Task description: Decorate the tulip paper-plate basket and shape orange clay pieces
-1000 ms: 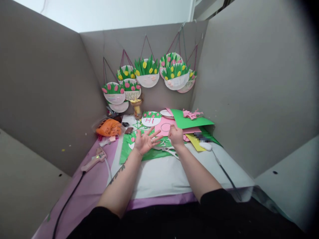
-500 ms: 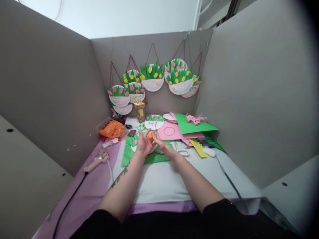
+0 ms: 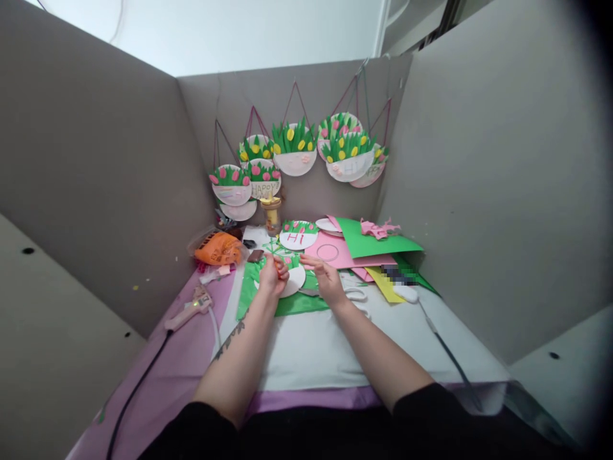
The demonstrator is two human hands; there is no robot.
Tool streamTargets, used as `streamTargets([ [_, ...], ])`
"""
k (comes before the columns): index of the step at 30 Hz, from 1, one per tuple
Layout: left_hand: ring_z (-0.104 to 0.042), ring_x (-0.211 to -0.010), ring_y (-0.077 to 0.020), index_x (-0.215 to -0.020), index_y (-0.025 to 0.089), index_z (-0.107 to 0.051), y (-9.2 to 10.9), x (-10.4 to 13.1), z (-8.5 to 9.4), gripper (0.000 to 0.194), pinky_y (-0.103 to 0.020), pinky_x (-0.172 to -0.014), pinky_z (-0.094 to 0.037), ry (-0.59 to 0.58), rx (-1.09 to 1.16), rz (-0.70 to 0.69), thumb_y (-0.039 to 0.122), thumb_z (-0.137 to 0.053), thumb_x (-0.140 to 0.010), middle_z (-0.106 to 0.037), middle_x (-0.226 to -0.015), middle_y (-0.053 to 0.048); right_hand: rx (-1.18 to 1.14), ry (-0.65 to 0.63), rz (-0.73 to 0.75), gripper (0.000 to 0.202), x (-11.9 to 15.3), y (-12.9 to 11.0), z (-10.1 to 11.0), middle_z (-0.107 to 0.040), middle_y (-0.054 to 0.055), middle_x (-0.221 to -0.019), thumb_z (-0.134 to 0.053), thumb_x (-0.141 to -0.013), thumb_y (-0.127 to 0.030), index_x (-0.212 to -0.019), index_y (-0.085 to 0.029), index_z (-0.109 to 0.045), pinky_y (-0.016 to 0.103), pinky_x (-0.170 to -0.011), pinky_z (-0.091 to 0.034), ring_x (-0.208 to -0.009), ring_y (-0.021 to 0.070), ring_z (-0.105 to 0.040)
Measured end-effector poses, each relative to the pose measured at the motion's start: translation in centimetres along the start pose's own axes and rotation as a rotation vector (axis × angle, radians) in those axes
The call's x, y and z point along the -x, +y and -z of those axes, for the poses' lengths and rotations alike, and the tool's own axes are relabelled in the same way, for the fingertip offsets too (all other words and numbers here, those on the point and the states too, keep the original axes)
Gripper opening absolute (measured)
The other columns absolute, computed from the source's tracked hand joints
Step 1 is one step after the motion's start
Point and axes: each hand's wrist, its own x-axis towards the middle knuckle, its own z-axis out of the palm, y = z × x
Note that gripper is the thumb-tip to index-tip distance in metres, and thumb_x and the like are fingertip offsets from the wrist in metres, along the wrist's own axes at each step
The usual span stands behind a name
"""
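My left hand (image 3: pixel 272 277) is closed round a small orange object, of which only a bit shows between the fingers. To its right, my right hand (image 3: pixel 326 280) is open, fingers loosely stretched and nothing in them. Under and between the hands lies a white paper plate (image 3: pixel 295 278) with green paper leaves and pink flowers, on a green sheet (image 3: pixel 246 300). White-handled scissors (image 3: pixel 355 294) rest just beyond my right wrist. Behind them sits a plate marked "HI" (image 3: pixel 297 239).
Pink paper (image 3: pixel 320 255), green paper (image 3: pixel 378 246) and yellow paper (image 3: pixel 383 284) lie at the right. A glue gun (image 3: pixel 190 311) and an orange bag (image 3: pixel 218 249) are at the left. Decorated plates (image 3: pixel 294 162) hang on the back panel; grey panels stand at both sides.
The fingers of my left hand have closed round the orange object, which showed between both hands before. My right hand has moved away to the right.
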Motion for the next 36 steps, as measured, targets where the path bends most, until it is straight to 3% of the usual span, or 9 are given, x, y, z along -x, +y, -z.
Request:
streamTargets([
  [3, -0.019, -0.026, -0.0042, -0.049, 0.018, -0.027, 0.3, 0.4, -0.3, 0.055, -0.016, -0.029, -0.008, -0.007, -0.038, 0.014, 0.055, -0.036, -0.089, -0.020, -0.036, 0.008, 0.001, 0.017, -0.012, 0.047, 0.1, 0.0, -0.2, -0.068, 0.010, -0.110, -0.038, -0.090, -0.054, -0.097, -0.021, -0.071, 0.042, -0.096, -0.046, -0.107, 0.0230, -0.061],
  [8, -0.017, -0.026, -0.0048, -0.048, 0.018, -0.026, 0.4, 0.3, -0.1, 0.054, -0.016, -0.029, -0.008, -0.112, -0.123, 0.059, 0.049, -0.041, -0.090, -0.019, -0.035, 0.008, 0.050, -0.008, 0.030, 0.046, 0.2, -0.2, -0.7, -0.071, 0.010, -0.103, -0.038, -0.091, -0.052, -0.092, -0.021, -0.071, 0.040, -0.092, -0.048, -0.100, 0.0220, -0.064],
  [11, -0.038, -0.034, -0.0066, -0.056, 0.016, -0.044, -0.1, 0.3, 0.1, 0.054, -0.016, -0.033, -0.028, -0.193, -0.117, 0.089, 0.061, -0.035, -0.086, -0.040, -0.044, 0.003, 0.148, -0.013, 0.077, 0.048, 0.0, 0.0, -0.6, -0.069, 0.009, -0.107, -0.035, -0.091, -0.055, -0.098, -0.023, -0.070, 0.044, -0.098, -0.042, -0.109, 0.0234, -0.059],
  [13, -0.057, -0.057, -0.0123, -0.076, 0.014, -0.058, -0.6, 0.7, 0.0, 0.065, -0.022, -0.050, -0.046, -0.289, -0.085, 0.143, 0.070, -0.026, -0.082, -0.059, -0.065, -0.005, 0.276, -0.024, 0.093, 0.053, -0.1, 0.3, -0.6, -0.063, 0.008, -0.120, -0.032, -0.089, -0.059, -0.109, -0.024, -0.066, 0.047, -0.106, -0.033, -0.124, 0.0256, -0.047],
  [16, -0.062, -0.089, -0.0211, -0.105, 0.013, -0.060, -1.3, 1.6, -0.3, 0.080, -0.032, -0.075, -0.050, -0.476, -0.069, 0.301, 0.076, -0.019, -0.077, -0.064, -0.096, -0.014, 0.460, -0.052, 0.073, 0.059, -0.2, 1.0, -0.4, -0.050, 0.008, -0.136, -0.036, -0.086, -0.063, -0.125, -0.024, -0.055, 0.052, -0.111, -0.021, -0.136, 0.0298, -0.027],
  [21, -0.060, -0.102, -0.0284, -0.122, 0.014, -0.051, -1.0, 2.1, -0.1, 0.083, -0.041, -0.083, -0.047, -0.600, -0.094, 0.439, 0.078, -0.029, -0.074, -0.061, -0.111, -0.019, 0.394, 0.002, -0.001, 0.036, -0.4, 1.2, 0.1, -0.065, 0.010, -0.109, -0.045, -0.087, -0.045, -0.106, -0.022, -0.065, 0.043, -0.096, -0.041, -0.108, 0.0256, -0.055],
  [25, -0.066, -0.090, -0.0297, -0.127, 0.015, -0.044, -0.9, 1.3, 0.5, 0.077, -0.043, -0.073, -0.049, -0.516, -0.238, 0.441, 0.073, -0.032, -0.077, -0.062, -0.111, -0.021, 0.136, 0.198, -0.087, 0.031, -0.6, 0.6, 0.9, -0.064, 0.005, -0.076, -0.049, -0.085, -0.047, -0.079, -0.021, -0.065, 0.032, -0.069, -0.047, -0.072, 0.0191, -0.059],
  [30, -0.068, -0.088, -0.0261, -0.120, 0.016, -0.048, -1.2, 0.0, 1.3, 0.055, -0.036, -0.071, -0.051, -0.301, -0.246, 0.286, 0.058, -0.038, -0.086, -0.063, -0.113, -0.018, -0.036, 0.351, -0.178, 0.058, -1.0, 0.9, 2.1, -0.042, -0.002, -0.042, -0.036, -0.087, -0.061, -0.045, -0.021, -0.045, 0.026, -0.045, -0.033, -0.040, 0.0110, -0.039],
  [36, -0.067, -0.089, -0.0223, -0.112, 0.015, -0.054, -0.7, -0.4, 1.4, 0.045, -0.033, -0.073, -0.052, -0.171, -0.136, 0.207, 0.049, -0.034, -0.092, -0.067, -0.101, -0.012, -0.090, 0.374, -0.330, 0.055, -1.7, 1.8, 2.0, -0.027, -0.007, -0.034, -0.044, -0.082, -0.063, -0.045, -0.024, -0.032, 0.024, -0.035, -0.021, -0.033, 0.0084, -0.024],
])
